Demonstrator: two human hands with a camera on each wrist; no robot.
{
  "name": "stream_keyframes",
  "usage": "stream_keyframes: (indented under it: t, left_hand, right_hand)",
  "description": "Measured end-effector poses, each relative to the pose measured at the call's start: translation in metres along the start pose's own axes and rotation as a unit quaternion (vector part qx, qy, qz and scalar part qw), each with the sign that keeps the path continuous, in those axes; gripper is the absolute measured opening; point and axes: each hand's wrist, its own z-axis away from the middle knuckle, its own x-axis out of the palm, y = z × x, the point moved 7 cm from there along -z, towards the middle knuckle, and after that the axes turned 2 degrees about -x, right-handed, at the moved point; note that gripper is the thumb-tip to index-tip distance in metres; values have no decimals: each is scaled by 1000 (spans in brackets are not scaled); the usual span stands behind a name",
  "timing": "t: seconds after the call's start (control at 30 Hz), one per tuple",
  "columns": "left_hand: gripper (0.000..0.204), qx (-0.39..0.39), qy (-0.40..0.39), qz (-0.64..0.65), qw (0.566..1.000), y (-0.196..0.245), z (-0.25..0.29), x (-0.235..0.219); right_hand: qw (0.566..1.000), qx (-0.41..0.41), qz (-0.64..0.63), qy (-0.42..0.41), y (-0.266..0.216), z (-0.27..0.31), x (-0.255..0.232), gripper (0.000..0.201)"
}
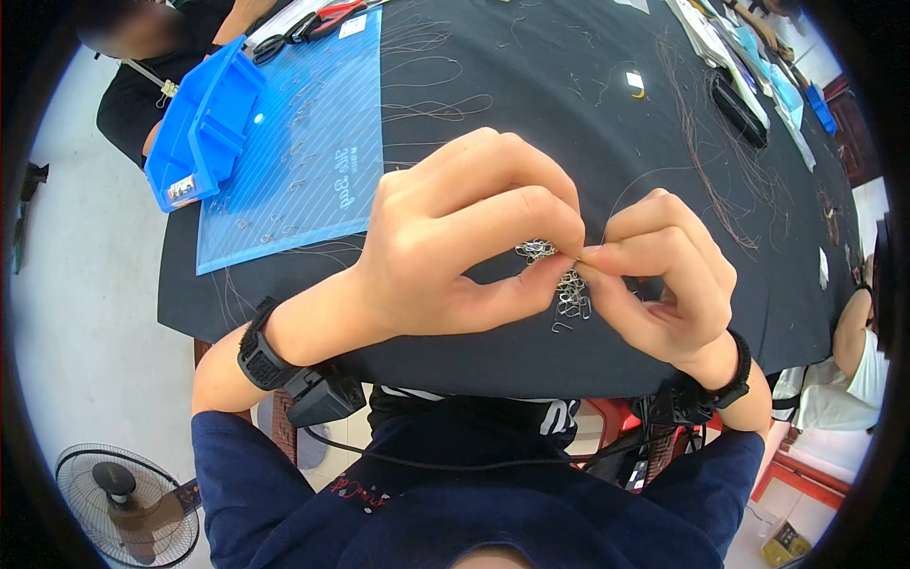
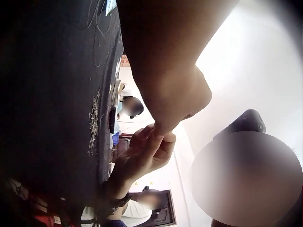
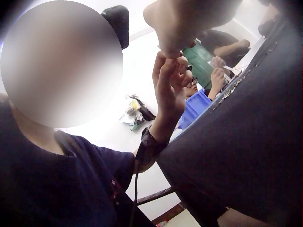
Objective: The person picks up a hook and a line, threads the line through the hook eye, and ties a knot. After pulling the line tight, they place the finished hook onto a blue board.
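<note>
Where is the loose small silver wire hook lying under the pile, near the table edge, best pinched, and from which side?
Probably pinch the small silver wire hook across its straight shank, coming from above on the near table-edge side. It lies flat on the black cloth, apart from the cluster of metal hooks just behind it. The left hand and right hand already pinch something tiny between them, so one must free up first.

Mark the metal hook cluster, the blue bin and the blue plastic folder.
metal hook cluster (image 1: 572,296), head view, middle of the bunch.
blue bin (image 1: 204,121), head view, inner divider.
blue plastic folder (image 1: 313,152), head view, bare centre.
</note>
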Motion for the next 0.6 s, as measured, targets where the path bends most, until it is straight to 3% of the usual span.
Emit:
stream_keyframes:
  t: [0.17, 0.23, 0.47, 0.6]
  left_hand:
    - [23, -17, -10, 0, 1000, 1, 0, 0]
    - [26, 33, -2, 2, 999, 2, -2, -3]
    - [38, 24, -4, 108, 994, 10, -4, -8]
    - [38, 37, 3, 139, 990, 13, 0, -8]
  right_hand:
    - [1000, -11, 8, 9, 0, 1, -1, 21]
    - [999, -10, -31, 0, 2, 1, -3, 19]
    - [994, 34, -96, -25, 5, 1, -7, 14]
    - [993, 13, -114, -28, 4, 1, -6, 14]
